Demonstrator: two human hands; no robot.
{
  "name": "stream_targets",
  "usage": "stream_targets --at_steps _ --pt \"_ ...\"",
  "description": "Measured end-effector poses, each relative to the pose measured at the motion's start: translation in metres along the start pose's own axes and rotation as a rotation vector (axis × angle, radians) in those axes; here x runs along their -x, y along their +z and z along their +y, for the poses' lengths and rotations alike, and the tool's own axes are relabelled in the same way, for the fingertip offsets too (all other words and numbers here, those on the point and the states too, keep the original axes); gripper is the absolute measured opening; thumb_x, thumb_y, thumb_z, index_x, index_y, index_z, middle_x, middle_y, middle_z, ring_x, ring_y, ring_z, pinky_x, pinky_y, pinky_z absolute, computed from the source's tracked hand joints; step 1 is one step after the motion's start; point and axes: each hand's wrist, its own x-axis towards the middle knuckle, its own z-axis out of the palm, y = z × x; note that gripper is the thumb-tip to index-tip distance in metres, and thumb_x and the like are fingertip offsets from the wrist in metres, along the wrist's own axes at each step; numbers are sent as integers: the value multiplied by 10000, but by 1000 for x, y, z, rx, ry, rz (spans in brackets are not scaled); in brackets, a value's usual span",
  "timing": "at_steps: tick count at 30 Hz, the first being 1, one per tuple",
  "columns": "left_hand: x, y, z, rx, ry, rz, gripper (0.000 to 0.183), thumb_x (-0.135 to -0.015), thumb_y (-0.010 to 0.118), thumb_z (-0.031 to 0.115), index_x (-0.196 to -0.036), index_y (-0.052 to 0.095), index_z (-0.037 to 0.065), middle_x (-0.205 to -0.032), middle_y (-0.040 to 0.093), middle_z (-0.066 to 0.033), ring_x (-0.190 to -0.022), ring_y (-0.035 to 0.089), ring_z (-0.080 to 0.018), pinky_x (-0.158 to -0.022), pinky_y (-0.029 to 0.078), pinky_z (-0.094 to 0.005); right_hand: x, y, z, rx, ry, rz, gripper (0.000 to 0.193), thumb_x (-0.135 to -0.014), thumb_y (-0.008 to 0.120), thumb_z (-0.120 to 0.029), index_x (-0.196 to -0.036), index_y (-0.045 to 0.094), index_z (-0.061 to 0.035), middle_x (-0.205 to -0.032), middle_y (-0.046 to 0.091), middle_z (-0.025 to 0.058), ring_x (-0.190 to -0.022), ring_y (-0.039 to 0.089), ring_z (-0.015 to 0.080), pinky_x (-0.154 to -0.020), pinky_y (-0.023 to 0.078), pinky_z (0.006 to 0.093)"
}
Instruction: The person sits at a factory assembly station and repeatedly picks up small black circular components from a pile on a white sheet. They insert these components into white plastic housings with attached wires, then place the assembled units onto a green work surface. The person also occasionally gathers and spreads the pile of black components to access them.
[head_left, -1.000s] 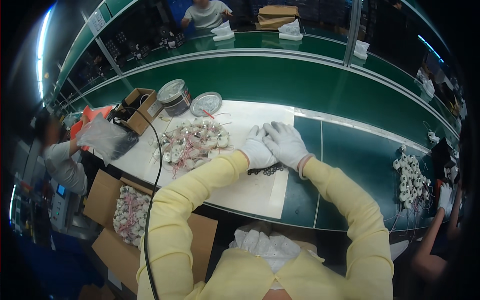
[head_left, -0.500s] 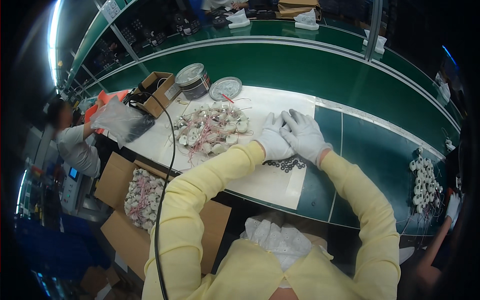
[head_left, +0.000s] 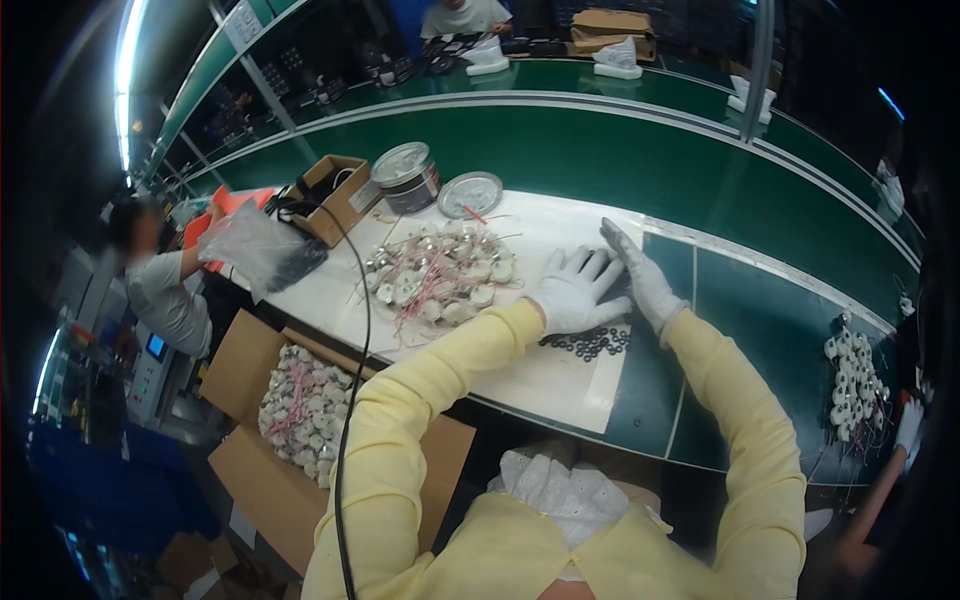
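My left hand [head_left: 578,292], in a white glove, lies over small black rings [head_left: 598,343] on the white sheet [head_left: 560,395], its fingers spread. Beside it on the right, my gloved right hand [head_left: 645,278] is held edge-on with its fingers stretched out; dark smudges show on its fingertips. Neither hand grips anything I can see. Part of the ring heap is hidden beneath the left hand. To the left of my hands is a pile of small white round parts with pink wires [head_left: 440,272].
Behind the pile stand an open round tin [head_left: 408,180], its lid [head_left: 470,195] and a small cardboard box [head_left: 335,200]. A black cable [head_left: 362,300] hangs across the left side. A carton [head_left: 240,460] holds more white parts. More wired parts [head_left: 852,385] lie at right, near another person's gloved hand [head_left: 908,425].
My hands have come apart from where they overlapped. The left fingers have spread over the rings, and the right hand has turned onto its edge. The whole view has shifted slightly.
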Motion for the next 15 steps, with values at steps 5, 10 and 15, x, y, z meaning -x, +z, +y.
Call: stream_targets --at_steps 5,10,15 --pt "-25 -2 10 -149 85 99 583 -1014 443 429 -1451 455 43 -1403 528 -217 -1262 506 -387 -1013 376 -567 -27 -21 12 -226 129 58 905 -998 355 -749 -1613 297 -88 -1633 353 175 -1537 271 289 -1262 165 431" --pt "-28 12 12 -133 48 125 534 -998 477 405 -1360 517 14 -1338 564 -230 -1235 518 -392 -997 383 -556 -34 -15 2 -153 86 59 834 -1037 332 -687 -1606 318 -77 -1607 402 175 -1509 336 285 -1260 198 417" --pt "-25 23 0 -197 141 192 504 -1004 462 398 -1344 550 37 -1373 536 -242 -1301 469 -434 -1027 354 -580 -23 1 -17 55 118 -21 654 -1072 384 -563 -1564 439 -136 -1566 479 133 -1479 377 257 -1249 224 392"
